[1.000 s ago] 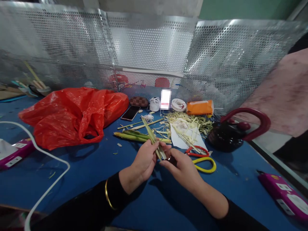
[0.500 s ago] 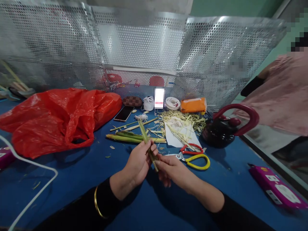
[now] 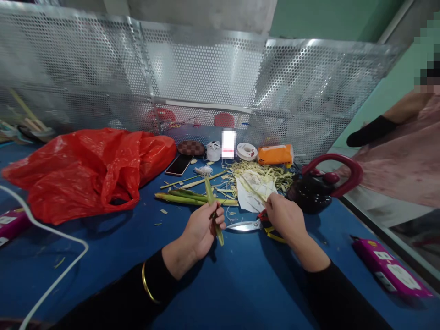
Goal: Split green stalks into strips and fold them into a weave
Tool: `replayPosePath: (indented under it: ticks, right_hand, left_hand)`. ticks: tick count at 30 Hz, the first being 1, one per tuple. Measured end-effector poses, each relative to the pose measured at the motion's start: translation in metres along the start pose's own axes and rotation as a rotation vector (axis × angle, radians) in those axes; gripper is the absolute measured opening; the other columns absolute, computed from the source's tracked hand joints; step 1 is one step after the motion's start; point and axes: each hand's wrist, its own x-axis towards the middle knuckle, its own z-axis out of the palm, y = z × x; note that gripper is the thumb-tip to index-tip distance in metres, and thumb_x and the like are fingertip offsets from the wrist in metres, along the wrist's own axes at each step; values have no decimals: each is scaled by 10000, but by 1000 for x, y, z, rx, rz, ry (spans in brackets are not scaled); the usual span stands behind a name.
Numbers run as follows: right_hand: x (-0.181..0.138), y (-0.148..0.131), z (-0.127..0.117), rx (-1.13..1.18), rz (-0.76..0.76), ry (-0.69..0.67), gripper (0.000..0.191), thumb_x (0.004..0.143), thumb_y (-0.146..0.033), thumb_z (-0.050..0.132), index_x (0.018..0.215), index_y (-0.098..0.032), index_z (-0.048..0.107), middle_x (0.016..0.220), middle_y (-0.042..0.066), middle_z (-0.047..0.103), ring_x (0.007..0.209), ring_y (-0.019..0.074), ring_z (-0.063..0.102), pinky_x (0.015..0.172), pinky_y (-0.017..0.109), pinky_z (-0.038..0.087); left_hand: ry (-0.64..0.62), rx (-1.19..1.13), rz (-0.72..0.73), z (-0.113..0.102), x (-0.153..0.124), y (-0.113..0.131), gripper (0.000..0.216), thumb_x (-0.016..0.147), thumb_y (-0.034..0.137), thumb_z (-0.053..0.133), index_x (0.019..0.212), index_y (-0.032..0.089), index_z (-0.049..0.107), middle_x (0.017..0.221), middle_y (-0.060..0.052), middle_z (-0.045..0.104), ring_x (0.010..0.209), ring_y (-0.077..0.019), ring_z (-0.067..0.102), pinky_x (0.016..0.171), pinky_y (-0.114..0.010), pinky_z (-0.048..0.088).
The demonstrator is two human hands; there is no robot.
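Observation:
My left hand [image 3: 202,229] is closed round a green plant stalk [image 3: 210,192], which tilts up and away, its lower end showing below the fingers. To the right, my right hand [image 3: 287,217] is curled over the handles of the scissors [image 3: 244,226], at the edge of a white sheet of paper [image 3: 244,198] with pale strips on it. Its fingertips point down and inward; what they hold, if anything, is hidden. The scissors' blades point left, and their red and yellow handles are partly covered. More green stalks [image 3: 185,198] lie beyond my left hand.
A red plastic bag [image 3: 79,174] and a phone [image 3: 178,164] lie on the left. A heap of shredded strips [image 3: 275,173] sits beside a dark kettle [image 3: 311,195]. A purple packet [image 3: 390,268] lies at right. A person [image 3: 395,160] stands beyond the table edge.
My right hand has let go of the stalk and moved right, over the scissors' handles. My left hand keeps the stalk, now more upright.

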Motion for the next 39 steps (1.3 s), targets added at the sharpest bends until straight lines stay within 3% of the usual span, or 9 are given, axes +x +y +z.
replayPosePath:
  ticks: [4,12,16,19,21,23,26,30,39]
  right_hand:
    - [-1,-2,0,283,12,24,215,858,-178,452,995,-192,617,791,68,719,709,221,645,551,274,308]
    - [-1,3,13,810,-12,38,233,751,-216,409,821,-208,631,598,-7,603,561,177,543,537,257,381]
    - [32,16,6,764,49,72,301,792,-296,438,969,-182,653,690,31,665,557,193,589,537,279,420]
    - [66,12,-11,363,27,197,296,840,-261,437,950,-138,683,838,144,691,712,271,642,610,341,438]
    - [85,-9,-22,110,-104,328,289,844,-236,485,956,-59,684,958,257,651,846,353,624,665,404,437]
    - [97,-47,-27,108,-253,326,282,879,-221,481,1041,-99,676,1077,227,631,957,332,602,759,403,436]
    - [111,-121,-18,157,-604,137,219,906,-243,518,1026,-202,697,1038,102,667,962,230,616,823,314,447]
    - [127,-198,11,184,-791,-46,226,902,-277,586,1097,-174,636,1112,86,632,977,206,615,855,355,497]
    - [137,-205,37,336,-820,-116,247,919,-274,560,1135,-158,593,1148,90,608,974,213,611,832,402,512]
  left_hand:
    - [12,3,0,0,1,1,140,930,171,442,797,153,482,576,56,394,438,-49,356,453,-190,329]
    - [11,36,1,-3,0,-7,160,939,198,407,792,164,460,550,72,370,410,-41,320,434,-190,270]
    - [7,48,2,-3,-2,-7,196,954,228,365,779,171,431,539,84,338,392,-31,272,422,-190,218]
    - [-9,48,25,-2,-4,-5,184,950,233,362,786,176,421,538,90,324,391,-30,251,420,-193,192]
    - [-25,45,47,-1,-5,-4,184,944,239,364,778,179,412,538,91,327,393,-30,241,421,-194,192]
    - [-47,31,53,0,-6,-3,177,933,252,370,775,183,409,531,91,325,391,-33,229,419,-197,181]
    - [-107,7,57,-1,-6,-3,172,904,298,404,771,190,415,511,92,318,387,-39,221,415,-202,169]
    - [-123,-24,52,-4,-4,1,167,867,326,444,770,193,418,506,93,316,388,-40,209,417,-204,161]
    - [-125,-46,-8,-6,-2,0,170,832,340,504,774,199,428,511,90,317,389,-44,211,423,-211,152]
